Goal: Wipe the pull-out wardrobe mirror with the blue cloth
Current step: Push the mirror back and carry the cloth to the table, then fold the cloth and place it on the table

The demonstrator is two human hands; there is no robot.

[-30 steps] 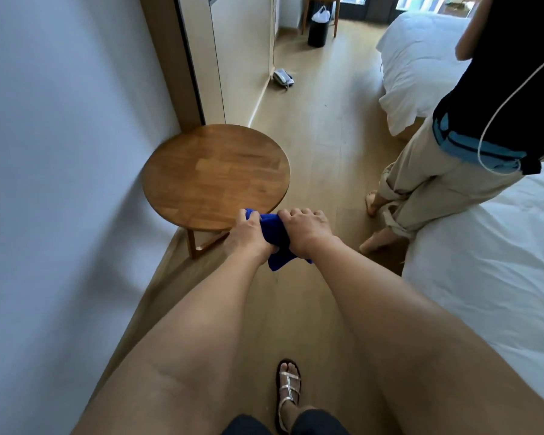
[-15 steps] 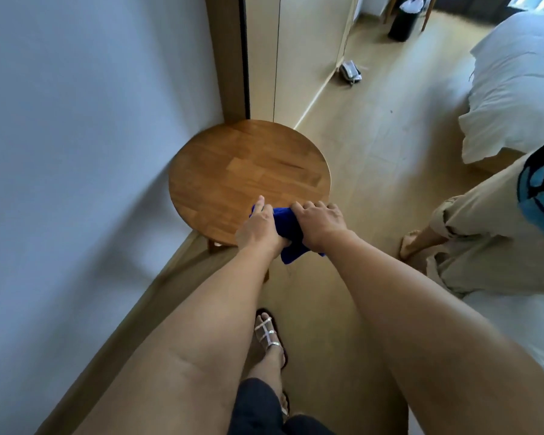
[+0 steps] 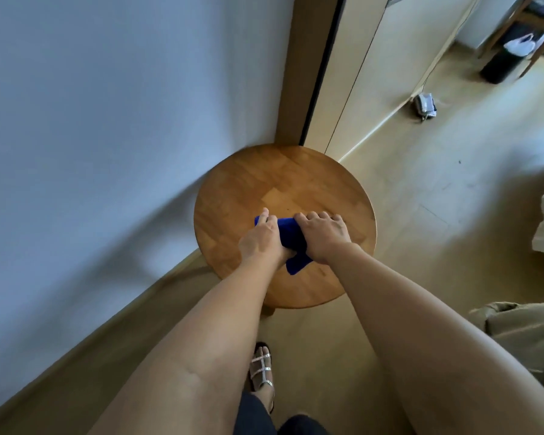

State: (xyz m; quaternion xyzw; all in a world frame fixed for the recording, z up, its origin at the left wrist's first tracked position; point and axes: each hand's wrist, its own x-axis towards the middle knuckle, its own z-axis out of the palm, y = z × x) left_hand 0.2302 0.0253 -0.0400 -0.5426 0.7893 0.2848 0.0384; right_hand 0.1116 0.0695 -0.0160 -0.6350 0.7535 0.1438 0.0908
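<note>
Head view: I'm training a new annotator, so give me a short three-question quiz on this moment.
1. True or false: the blue cloth is held by both hands.
2. Multiple choice: what is directly below the hands? A) a bed B) a round wooden table C) a black bin
3. Fill in: the left hand is on the side nearer the ____.

Key
1. True: the left hand and right hand both grip it.
2. B
3. Wall; the right hand is nearer the open floor.
</note>
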